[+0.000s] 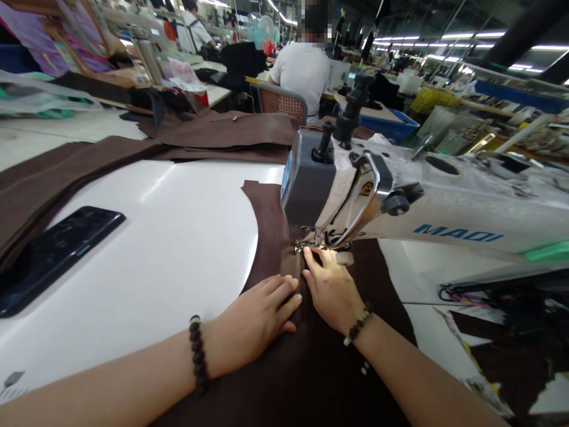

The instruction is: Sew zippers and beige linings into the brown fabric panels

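A dark brown fabric piece (267, 225) lies on the white table under the head of a white sewing machine (444, 207). My left hand (258, 317) rests flat on the fabric, fingers stretched out together, just left of the seam line. My right hand (329, 287) lies on the fabric right of the seam, its fingers reaching up to the presser foot (306, 245). Both wrists wear bead bracelets.
A black phone (53, 255) lies on the white table (178, 237) at the left. More brown fabric pieces (222, 133) are stacked at the back and along the left edge. A person in a white shirt (302, 71) sits ahead on a chair, back turned.
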{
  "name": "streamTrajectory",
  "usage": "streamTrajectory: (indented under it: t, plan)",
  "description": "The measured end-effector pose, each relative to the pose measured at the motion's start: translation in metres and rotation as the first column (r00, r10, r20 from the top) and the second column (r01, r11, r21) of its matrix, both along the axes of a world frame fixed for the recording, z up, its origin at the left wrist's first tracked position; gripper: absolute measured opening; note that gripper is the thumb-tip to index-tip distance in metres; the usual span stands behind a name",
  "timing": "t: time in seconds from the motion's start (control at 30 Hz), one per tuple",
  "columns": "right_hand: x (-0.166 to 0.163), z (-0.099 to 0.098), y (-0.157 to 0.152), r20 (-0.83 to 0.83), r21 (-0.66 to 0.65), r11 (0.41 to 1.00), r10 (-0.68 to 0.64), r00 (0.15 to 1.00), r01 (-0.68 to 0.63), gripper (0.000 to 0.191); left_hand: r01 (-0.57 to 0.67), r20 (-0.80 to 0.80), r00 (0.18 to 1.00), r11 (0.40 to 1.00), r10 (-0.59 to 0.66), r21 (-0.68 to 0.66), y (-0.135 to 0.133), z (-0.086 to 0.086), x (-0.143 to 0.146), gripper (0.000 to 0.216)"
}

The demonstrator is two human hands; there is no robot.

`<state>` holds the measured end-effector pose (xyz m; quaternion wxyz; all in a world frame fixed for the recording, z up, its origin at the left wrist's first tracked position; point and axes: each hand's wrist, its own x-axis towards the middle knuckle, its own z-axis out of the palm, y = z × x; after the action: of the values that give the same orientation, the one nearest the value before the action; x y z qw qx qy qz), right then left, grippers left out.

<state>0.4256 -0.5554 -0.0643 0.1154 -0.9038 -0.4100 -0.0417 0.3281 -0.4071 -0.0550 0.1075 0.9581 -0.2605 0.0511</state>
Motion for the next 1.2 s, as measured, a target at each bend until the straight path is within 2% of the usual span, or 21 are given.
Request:
streamTrajectory:
  t: [0.1,0.27,0.47,0.57,0.67,0.77,0.93,1.2]
  plan:
    - [0.007,0.0,0.002,0.026,-0.035,0.999,-0.024,0.999,0.025,0.04,0.004,-0.005,1.0,1.0,-0.004,-0.003,0.003,0.001,0.007,0.034]
    - [0.02,0.004,0.006,-0.005,-0.062,0.998,0.022,1.0,-0.022,0.031,0.016,-0.009,1.0,1.0,-0.016,-0.004,0.007,0.004,0.018,0.031]
    - [0.034,0.004,0.007,-0.128,0.008,0.998,0.071,0.989,-0.07,0.027,0.02,0.022,1.0,1.0,-0.02,-0.004,0.011,0.001,0.022,0.03]
    - [0.025,0.007,-0.001,-0.115,0.029,0.998,0.063,0.991,-0.06,0.03,-0.002,0.031,1.0,1.0,0.001,0.008,0.01,-0.002,0.017,0.033]
    - [0.004,0.009,-0.012,-0.031,-0.032,0.999,0.017,0.999,-0.018,0.04,-0.036,0.02,0.999,0.999,0.036,-0.007,0.003,-0.002,0.006,0.039]
    - [-0.011,0.008,-0.022,-0.029,-0.085,0.995,0.054,0.998,-0.056,0.044,-0.069,-0.005,0.998,0.997,0.069,-0.04,-0.004,0.0,-0.003,0.045]
    - [-0.006,0.008,-0.027,-0.087,-0.089,0.986,0.135,0.987,-0.142,0.045,-0.059,-0.008,0.998,0.997,0.058,-0.05,-0.006,0.0,-0.009,0.04]
    - [-0.001,0.008,-0.027,-0.083,-0.109,0.983,0.139,0.987,-0.148,0.046,-0.046,0.033,0.998,0.998,0.047,-0.036,-0.002,-0.008,-0.008,0.041]
